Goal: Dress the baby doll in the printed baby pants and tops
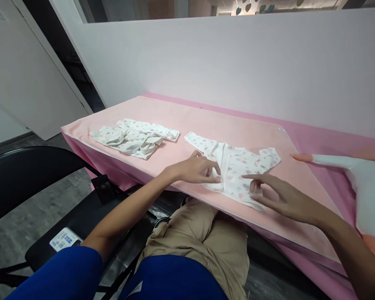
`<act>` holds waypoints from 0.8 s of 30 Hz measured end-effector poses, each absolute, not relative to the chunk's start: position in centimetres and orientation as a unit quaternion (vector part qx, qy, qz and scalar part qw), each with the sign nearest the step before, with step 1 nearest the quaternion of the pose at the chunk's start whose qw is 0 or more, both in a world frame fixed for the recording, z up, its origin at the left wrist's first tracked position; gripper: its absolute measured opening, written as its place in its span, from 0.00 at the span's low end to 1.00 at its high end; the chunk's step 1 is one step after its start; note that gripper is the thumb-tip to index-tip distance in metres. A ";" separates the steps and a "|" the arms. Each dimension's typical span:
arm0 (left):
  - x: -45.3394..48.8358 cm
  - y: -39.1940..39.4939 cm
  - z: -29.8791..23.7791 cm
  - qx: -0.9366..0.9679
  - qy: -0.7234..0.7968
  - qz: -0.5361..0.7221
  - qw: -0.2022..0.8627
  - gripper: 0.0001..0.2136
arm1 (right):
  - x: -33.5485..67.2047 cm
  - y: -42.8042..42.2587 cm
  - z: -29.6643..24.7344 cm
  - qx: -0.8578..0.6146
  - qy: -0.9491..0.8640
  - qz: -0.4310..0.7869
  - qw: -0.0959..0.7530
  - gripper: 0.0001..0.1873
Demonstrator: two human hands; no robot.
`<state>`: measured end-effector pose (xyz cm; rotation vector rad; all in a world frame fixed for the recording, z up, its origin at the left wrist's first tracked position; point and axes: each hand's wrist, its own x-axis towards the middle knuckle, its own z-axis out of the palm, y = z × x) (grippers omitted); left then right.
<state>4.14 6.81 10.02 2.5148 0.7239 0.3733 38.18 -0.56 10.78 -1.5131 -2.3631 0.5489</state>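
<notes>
A small white baby shirt with a pink and red print lies spread on the pink cloth, sleeves out to both sides and neck label away from me. My left hand has its fingers curled down onto the shirt's left front, closed on the fabric near the front edge. Over the lower right part of the shirt is my right hand, its fingers apart and slightly blurred, close to the hem. To the left, a second printed baby garment lies loosely bunched.
The pink cloth covers a table against a white wall. At the right edge lies a doll in white clothing, one arm reaching toward the cloth. A black chair on the left holds a white labelled item.
</notes>
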 end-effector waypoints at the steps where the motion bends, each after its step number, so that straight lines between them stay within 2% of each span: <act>1: 3.8 7.9 9.9 0.920 0.273 0.145 0.240 0.19 | 38.7 0.1 10.8 -0.535 -0.810 0.184 0.155 0.27; 4: 3.3 13.1 9.7 0.909 0.319 0.202 0.174 0.20 | 41.0 3.6 10.7 -0.568 -0.787 0.132 0.202 0.24; 7: 4.4 19.7 9.6 0.912 0.345 0.188 0.119 0.19 | 42.5 8.8 10.4 -0.577 -0.789 0.089 0.189 0.25; 10: 6.5 25.2 9.5 0.920 0.346 0.075 0.168 0.27 | 42.6 13.9 10.1 -0.579 -0.801 0.085 0.126 0.29; 13: 8.6 28.1 9.2 0.901 0.356 -0.017 0.246 0.35 | 41.9 17.6 9.5 -0.597 -0.787 0.150 0.042 0.31; 15: 9.8 29.0 8.9 0.895 0.365 -0.040 0.255 0.37 | 41.5 19.0 9.0 -0.615 -0.766 0.185 -0.007 0.29; 18: 11.2 30.0 8.6 0.898 0.358 -0.066 0.248 0.32 | 41.4 20.2 8.4 -0.632 -0.747 0.199 -0.048 0.28; 21: 12.1 31.1 8.6 0.901 0.341 -0.086 0.253 0.27 | 42.0 20.9 8.2 -0.649 -0.732 0.203 -0.044 0.33; 24: 12.3 31.8 8.6 0.889 0.343 -0.035 0.301 0.25 | 42.8 21.3 8.6 -0.652 -0.726 0.207 -0.074 0.33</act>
